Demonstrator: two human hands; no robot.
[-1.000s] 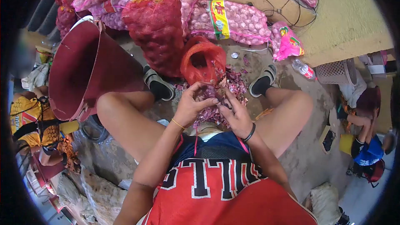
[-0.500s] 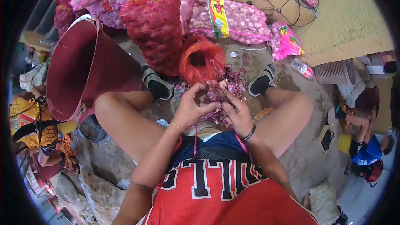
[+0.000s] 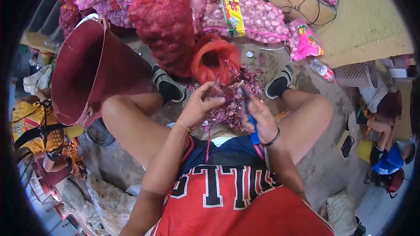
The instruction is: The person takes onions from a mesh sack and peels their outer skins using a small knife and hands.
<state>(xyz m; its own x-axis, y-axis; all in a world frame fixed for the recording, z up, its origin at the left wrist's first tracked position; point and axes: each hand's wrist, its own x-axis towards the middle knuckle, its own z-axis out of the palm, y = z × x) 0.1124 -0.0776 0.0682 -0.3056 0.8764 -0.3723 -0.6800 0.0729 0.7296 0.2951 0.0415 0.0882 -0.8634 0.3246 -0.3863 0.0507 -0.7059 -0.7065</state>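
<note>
My left hand [image 3: 202, 107] is closed over the loose skins, thumb and index finger around a purplish red onion [image 3: 222, 98] that partly blends with the pile behind it. In my right hand [image 3: 262, 120] is a small knife with a blue handle [image 3: 253, 124], its short blade pointing away from me beside the onion. Beneath both hands lies a heap of dry purple onion skins [image 3: 225, 116], between my feet. Just beyond it an orange-red mesh sack [image 3: 226, 63] stands with its mouth open.
A tall full red mesh sack [image 3: 162, 30] and pink net bags [image 3: 262, 19] of bulbs line the back. A large maroon bin [image 3: 124, 65] leans at my left. A plastic bottle [image 3: 321, 69] and a grey basket [image 3: 356, 75] are at right. Other people sit at both sides.
My hands have moved apart. The blue-handled knife now shows clearly in my right hand, where earlier its fingers were at the onion. The view has shifted slightly.
</note>
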